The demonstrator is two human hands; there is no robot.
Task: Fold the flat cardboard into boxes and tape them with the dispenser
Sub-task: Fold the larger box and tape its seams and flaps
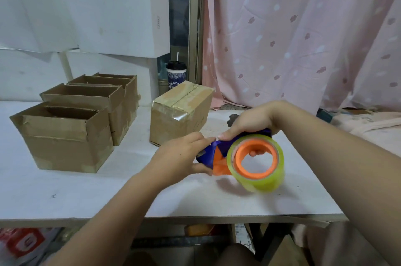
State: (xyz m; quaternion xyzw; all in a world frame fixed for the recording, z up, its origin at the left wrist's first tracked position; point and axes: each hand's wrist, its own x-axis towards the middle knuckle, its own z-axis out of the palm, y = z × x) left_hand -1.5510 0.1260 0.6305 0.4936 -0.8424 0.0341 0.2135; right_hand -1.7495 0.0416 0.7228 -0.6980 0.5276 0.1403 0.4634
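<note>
Both grips, left hand and right hand, clasp the tape dispenser; box label unreadable.

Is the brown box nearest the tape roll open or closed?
Closed. The brown box has its top flaps folded flat, with shiny tape across the seam and down its front edge.

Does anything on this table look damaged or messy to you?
Yes. The sealed brown cardboard box near the middle of the white table has wrinkled clear tape bunched at its front corner, and it sits at an angle to the three open brown boxes on the left, whose faces look scuffed.
</note>
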